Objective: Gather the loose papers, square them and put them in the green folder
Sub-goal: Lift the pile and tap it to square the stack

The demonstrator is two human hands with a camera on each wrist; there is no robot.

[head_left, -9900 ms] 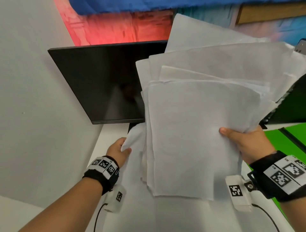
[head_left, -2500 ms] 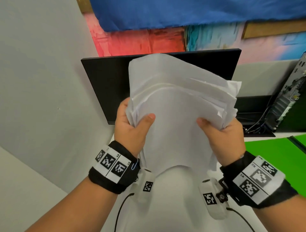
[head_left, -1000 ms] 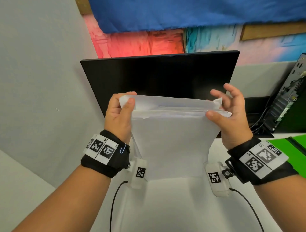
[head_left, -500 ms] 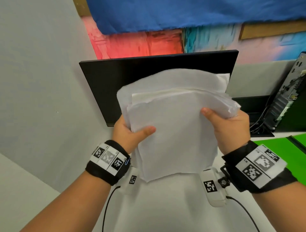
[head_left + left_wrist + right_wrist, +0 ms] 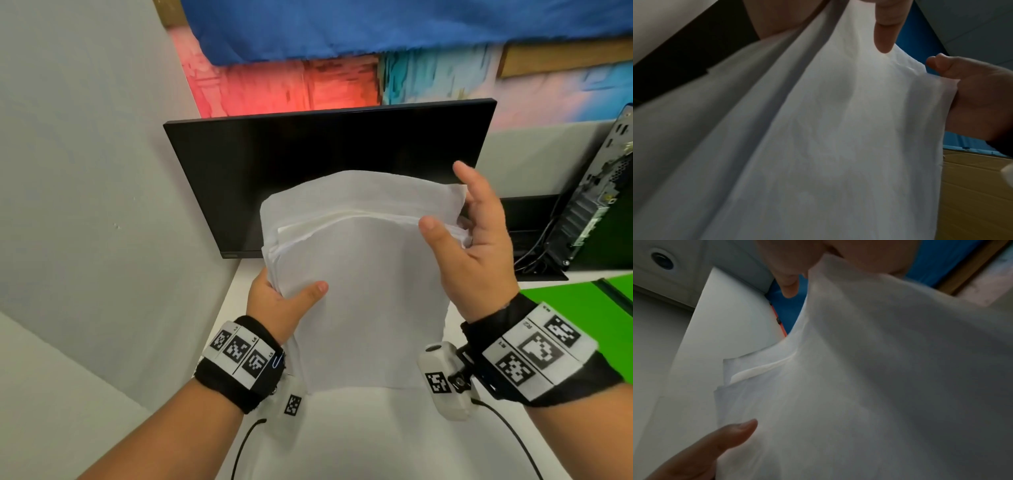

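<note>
Head view: left hand (image 5: 277,305) has its grip clamped on the lower left edge of the papers (image 5: 359,291), thumb in front. The right hand (image 5: 479,253) pinches their upper right corner, index finger raised. Only the right wrist view shows offset, layered corners. The white stack is mid-frame and the green folder (image 5: 565,305) is at the right edge.

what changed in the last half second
The right hand shifted up to the top right corner of the stack of papers, its fingers spreading; the left hand slid slightly lower, still gripping the left edge. The stack stays upright before the monitor.
</note>
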